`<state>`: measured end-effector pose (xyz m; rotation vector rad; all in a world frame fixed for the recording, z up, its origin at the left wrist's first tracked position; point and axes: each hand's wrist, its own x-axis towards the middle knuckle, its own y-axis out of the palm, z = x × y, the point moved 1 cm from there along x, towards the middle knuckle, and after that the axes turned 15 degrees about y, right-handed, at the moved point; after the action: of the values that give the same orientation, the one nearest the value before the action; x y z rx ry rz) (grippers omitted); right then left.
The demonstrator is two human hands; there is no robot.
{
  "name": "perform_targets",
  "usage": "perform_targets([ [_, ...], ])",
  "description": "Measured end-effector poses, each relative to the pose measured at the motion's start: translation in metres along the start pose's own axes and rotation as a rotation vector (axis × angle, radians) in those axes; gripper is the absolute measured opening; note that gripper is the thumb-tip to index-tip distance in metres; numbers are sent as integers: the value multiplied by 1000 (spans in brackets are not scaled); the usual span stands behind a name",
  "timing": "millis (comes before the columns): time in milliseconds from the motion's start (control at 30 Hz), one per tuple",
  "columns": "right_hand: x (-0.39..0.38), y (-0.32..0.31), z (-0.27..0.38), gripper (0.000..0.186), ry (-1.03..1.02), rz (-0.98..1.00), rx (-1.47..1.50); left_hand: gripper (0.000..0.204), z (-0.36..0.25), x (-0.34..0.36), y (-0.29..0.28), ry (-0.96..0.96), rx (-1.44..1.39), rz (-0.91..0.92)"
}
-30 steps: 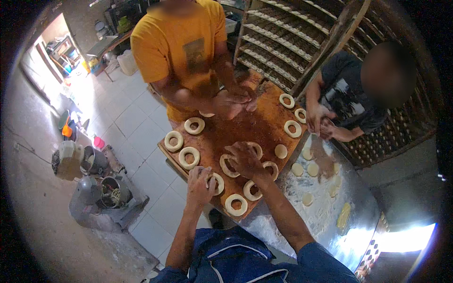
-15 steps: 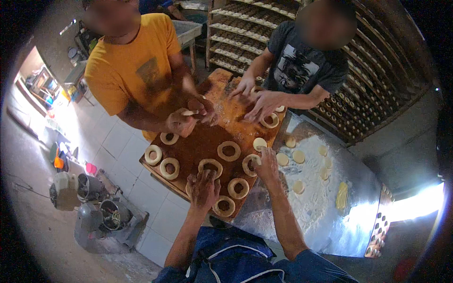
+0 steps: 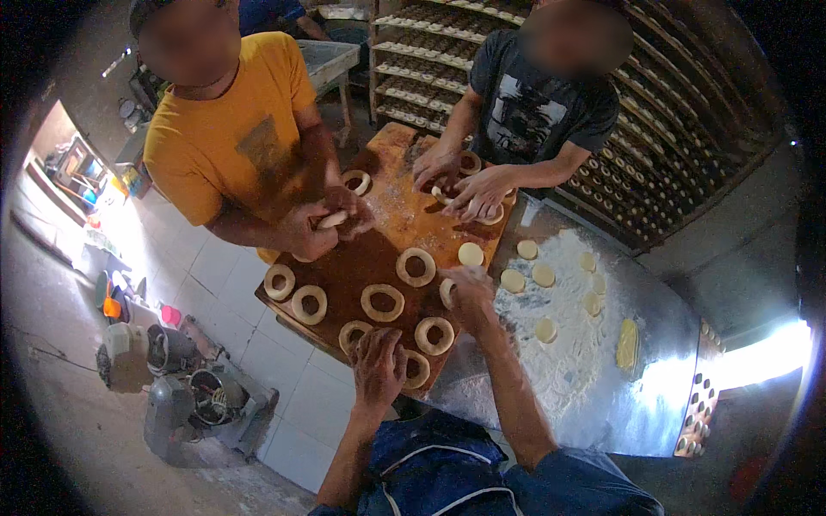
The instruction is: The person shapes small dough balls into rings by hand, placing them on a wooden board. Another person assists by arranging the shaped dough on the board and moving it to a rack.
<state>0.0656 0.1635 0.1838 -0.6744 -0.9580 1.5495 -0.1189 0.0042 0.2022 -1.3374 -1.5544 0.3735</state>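
A brown wooden board (image 3: 357,271) carries several pale dough rings (image 3: 416,267). My left hand (image 3: 379,368) rests palm down on the board's near edge, partly covering a dough ring (image 3: 416,370). My right hand (image 3: 469,292) is at the board's right edge, fingers curled around a piece of dough (image 3: 447,292). Across the board, a person in a yellow shirt (image 3: 232,142) works dough between both hands (image 3: 331,222). A person in a dark shirt (image 3: 529,107) presses both hands on dough at the far end (image 3: 469,193).
Round dough discs (image 3: 544,275) lie in flour on the metal table (image 3: 628,378) to the right, beside a yellow scraper (image 3: 627,344). Racks of dough rings (image 3: 654,172) stand behind. A grey mixer machine (image 3: 185,400) sits on the tiled floor at left.
The view has tilted up, so the board and people sit lower in the picture. My right hand moved from the board's middle to its right edge; my left hand shifted to the near rings.
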Motion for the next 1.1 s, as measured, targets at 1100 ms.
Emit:
perform_targets([
  [1100, -198, -56, -214, 32, 986, -544, -149, 17, -99, -43, 26, 202, -228, 192],
])
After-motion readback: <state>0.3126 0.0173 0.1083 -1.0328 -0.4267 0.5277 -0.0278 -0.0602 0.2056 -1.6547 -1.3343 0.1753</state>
